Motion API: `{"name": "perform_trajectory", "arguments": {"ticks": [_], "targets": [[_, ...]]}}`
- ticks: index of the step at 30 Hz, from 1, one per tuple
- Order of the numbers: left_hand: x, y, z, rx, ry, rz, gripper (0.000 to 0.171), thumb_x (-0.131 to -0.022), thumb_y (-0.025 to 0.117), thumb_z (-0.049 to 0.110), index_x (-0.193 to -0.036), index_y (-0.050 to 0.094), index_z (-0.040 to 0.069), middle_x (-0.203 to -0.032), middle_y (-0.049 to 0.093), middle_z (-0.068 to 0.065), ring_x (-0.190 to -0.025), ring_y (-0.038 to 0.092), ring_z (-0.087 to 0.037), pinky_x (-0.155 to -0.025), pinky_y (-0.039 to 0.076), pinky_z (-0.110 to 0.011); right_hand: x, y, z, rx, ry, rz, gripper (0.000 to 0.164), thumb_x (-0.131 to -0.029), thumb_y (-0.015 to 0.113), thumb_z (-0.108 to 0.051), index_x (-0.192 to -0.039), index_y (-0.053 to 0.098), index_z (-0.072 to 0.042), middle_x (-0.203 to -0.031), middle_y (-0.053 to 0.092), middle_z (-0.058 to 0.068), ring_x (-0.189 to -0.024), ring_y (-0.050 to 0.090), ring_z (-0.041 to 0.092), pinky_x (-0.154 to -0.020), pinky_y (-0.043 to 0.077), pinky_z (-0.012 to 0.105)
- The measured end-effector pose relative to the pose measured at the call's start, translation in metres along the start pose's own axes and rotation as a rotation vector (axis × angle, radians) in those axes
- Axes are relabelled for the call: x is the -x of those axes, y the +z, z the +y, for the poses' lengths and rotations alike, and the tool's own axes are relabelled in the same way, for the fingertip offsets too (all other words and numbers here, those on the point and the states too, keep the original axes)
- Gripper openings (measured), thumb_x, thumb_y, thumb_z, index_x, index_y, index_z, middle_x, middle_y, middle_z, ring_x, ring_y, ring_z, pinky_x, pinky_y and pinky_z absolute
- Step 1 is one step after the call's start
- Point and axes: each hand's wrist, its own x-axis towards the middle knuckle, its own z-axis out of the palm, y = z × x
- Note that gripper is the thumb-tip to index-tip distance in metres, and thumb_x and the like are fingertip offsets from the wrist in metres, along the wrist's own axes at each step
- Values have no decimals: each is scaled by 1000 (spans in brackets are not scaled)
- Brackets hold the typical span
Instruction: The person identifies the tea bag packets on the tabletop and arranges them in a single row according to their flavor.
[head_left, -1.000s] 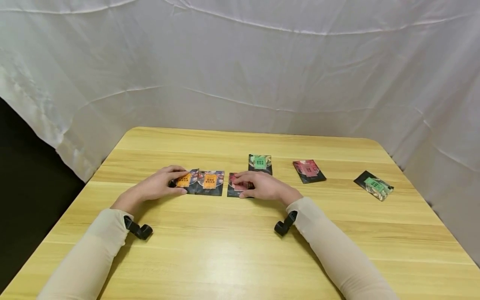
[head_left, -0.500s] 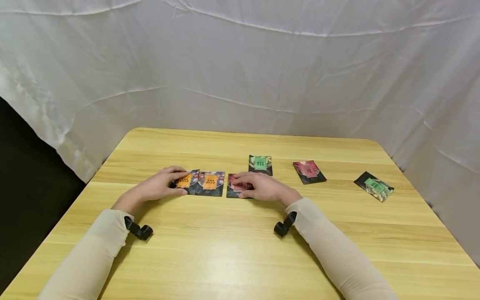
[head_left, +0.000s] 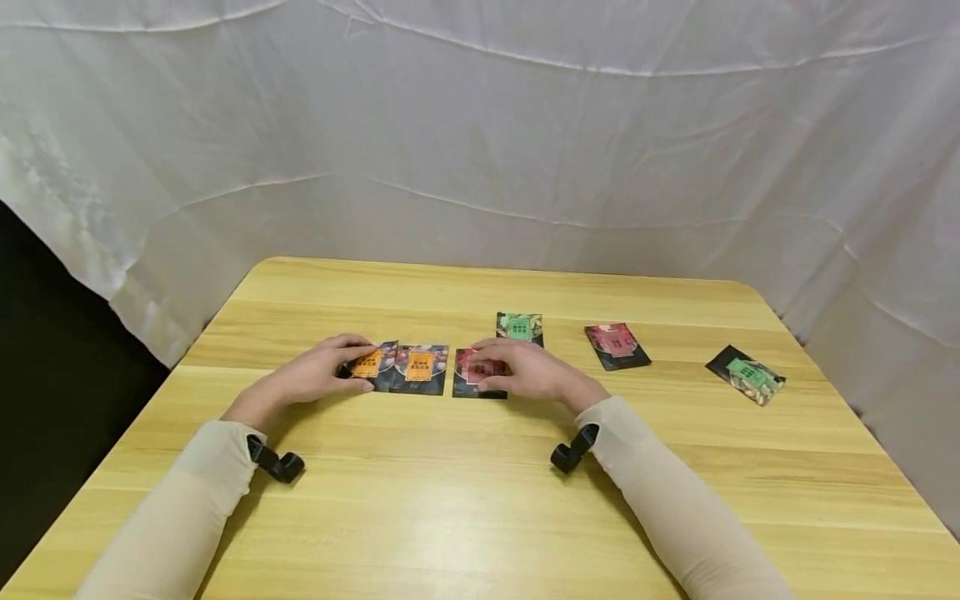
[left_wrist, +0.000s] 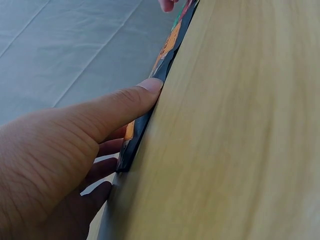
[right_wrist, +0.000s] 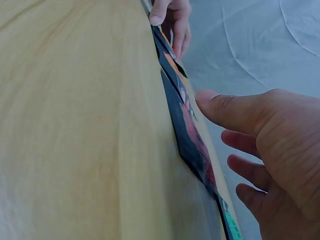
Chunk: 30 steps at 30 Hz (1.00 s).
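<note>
My left hand [head_left: 318, 372] rests at the leftmost orange-labelled flat packet [head_left: 381, 367]. Its thumb touches the packet's near edge in the left wrist view, and its other fingers lie on the far side. Against that packet's right edge lies a second orange-labelled packet [head_left: 420, 369]. A narrow gap separates it from a red-labelled packet [head_left: 467, 377], partly covered in the head view by my right hand [head_left: 534, 372]. In the right wrist view this hand's thumb [right_wrist: 207, 97] is extended beside the row, apart from the packets, and the other fingers are loosely bent.
Behind my right hand lies a green-labelled packet [head_left: 519, 326], partly hidden. Farther right are another red-labelled packet [head_left: 617, 345] and a tilted green-labelled one [head_left: 746, 375]. The wooden table [head_left: 450, 492] has a pale curtain [head_left: 480, 133] behind it.
My right hand has eased very slightly rightward, uncovering more of the red-labelled packet's near edge. The left hand and the packets look nearly unmoved.
</note>
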Motion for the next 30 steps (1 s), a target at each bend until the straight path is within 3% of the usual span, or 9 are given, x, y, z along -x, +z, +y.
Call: {"name": "perform_trajectory", "arguments": {"ticks": [14, 23, 30], "targets": [[2, 0, -2, 1, 0, 0, 78, -89, 68, 50, -147, 44, 4, -149, 37, -20, -136, 33, -43, -109, 28, -61, 21, -12, 10, -17, 111, 32, 46, -97, 63, -37, -140, 56, -24, -146, 47, -2, -137, 39, 22, -113, 31, 46], [-1, 1, -1, 1, 5, 0, 79, -89, 68, 50, -147, 43, 3, -149, 37, -20, -136, 33, -42, -110, 27, -60, 44, -23, 25, 1, 102, 102, 47, -96, 64, -36, -137, 58, -15, -141, 53, 3, -134, 44, 25, -111, 34, 47], [-1, 1, -1, -5, 0, 0, 78, -89, 67, 50, -148, 43, 4, -149, 36, -20, -136, 32, -43, -109, 28, -61, 64, -31, 37, -41, 166, 145, 49, -95, 64, -39, -139, 56, -17, -144, 51, 5, -134, 43, 29, -110, 33, 52]]}}
